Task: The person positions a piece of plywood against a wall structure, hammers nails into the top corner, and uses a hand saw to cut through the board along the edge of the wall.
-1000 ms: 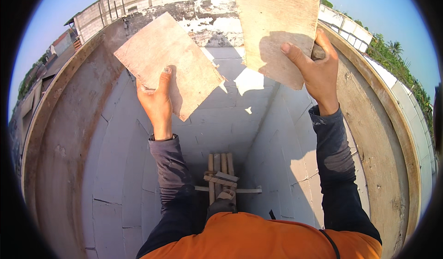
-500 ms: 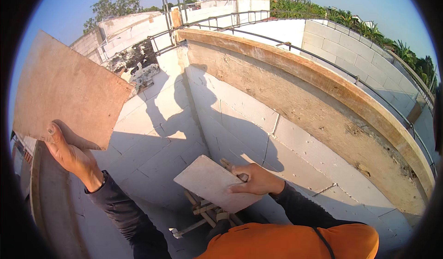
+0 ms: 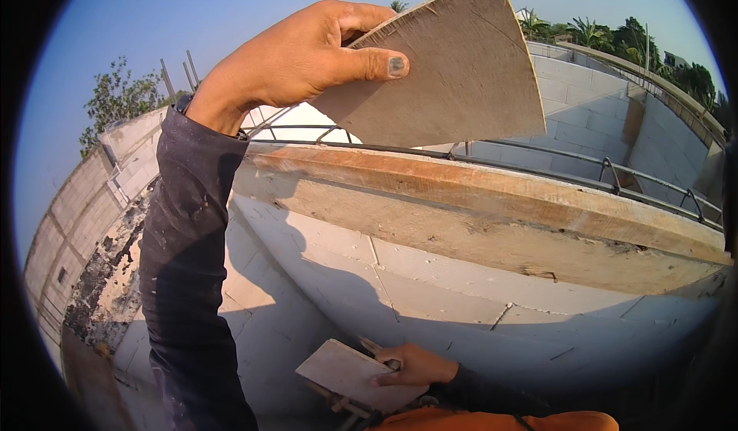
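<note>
Raised in front of me, my left hand is closed on the edge of a thin plywood piece, its thumb flat on the near face. The piece is tilted above the rebar and the wooden formwork. Low down, near my body, my right hand grips a smaller, pale flat board with the thumb on top. A short stick-like thing pokes out by its fingers; its kind is unclear. The fingers beneath the small board are hidden.
A long wooden formwork board runs along the top of the white block wall. Steel rebar lies just behind it. Black-stained masonry stands at left. Below my right hand are some sticks or bars, partly hidden.
My left hand has swung the plywood piece from the far left across to the upper middle, over the formwork. My view has turned right. My right hand still holds the small board low down.
</note>
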